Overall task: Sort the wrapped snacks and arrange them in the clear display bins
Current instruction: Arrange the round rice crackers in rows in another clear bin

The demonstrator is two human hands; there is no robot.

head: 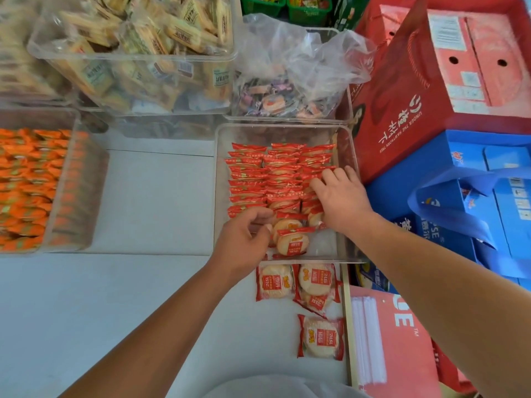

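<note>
Most of the view is a white tabletop (pixel 143 297), edged on the right by a red cardboard gift box (pixel 402 110) and a blue gift box with fabric handles (pixel 416 179). Four clear plastic bins stand on the table. The far one (pixel 132 56) is heaped with beige wrapped biscuits, the left one (pixel 77 196) holds orange wrapped snacks, and behind the near bin a crumpled clear plastic bag (pixel 301 58) of mixed sweets sits in another.

The near clear display bin (pixel 326 242) holds red-wrapped round rice crackers (pixel 258 173), standing on edge in three tidy rows. The right hand (pixel 342 196) rests on the right-hand row with its fingers spread and straight. The left hand (pixel 244 239) reaches over the bin's near wall, fingers curled toward the thumb; it seems to pinch a packet's edge, though the grip is partly hidden. A few loose cracker packets (pixel 321 337) lie flat on the table just in front of the bin.
</note>
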